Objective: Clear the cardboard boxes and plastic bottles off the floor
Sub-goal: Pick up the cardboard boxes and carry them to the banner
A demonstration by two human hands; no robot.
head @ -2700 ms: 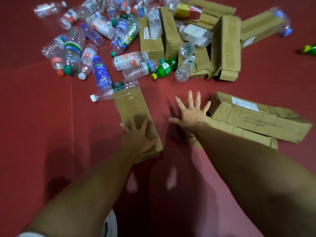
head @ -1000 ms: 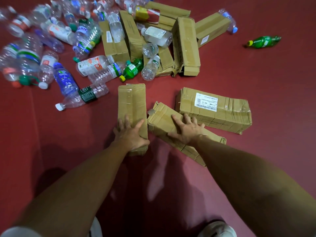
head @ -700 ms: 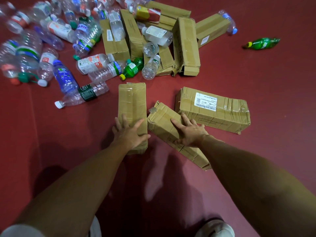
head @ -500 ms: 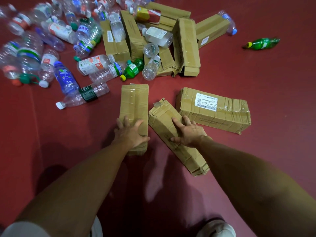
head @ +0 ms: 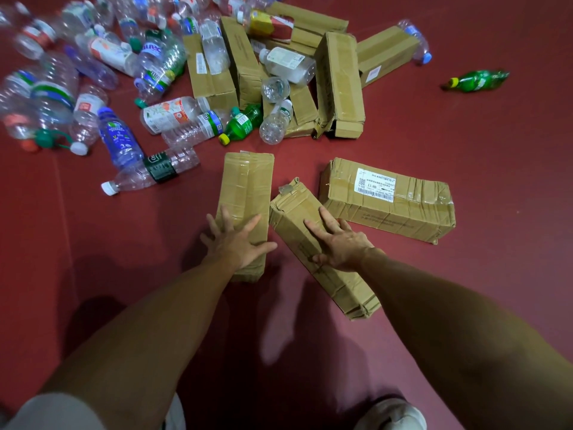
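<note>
Left box point(head: 245, 184) lies under the left grip point(head: 237, 243), fingers spread flat; right grip point(head: 341, 243) presses straight-fingered on the angled box point(head: 344, 290) beside it.

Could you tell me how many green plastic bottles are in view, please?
2: a lone green plastic bottle at far right, a second green plastic bottle at the pile's near edge. More may be hidden.

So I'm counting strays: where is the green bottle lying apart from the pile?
Head view, far upper right: the green bottle lies on its side on the red floor, right of the cardboard box at the pile's right edge.
</note>
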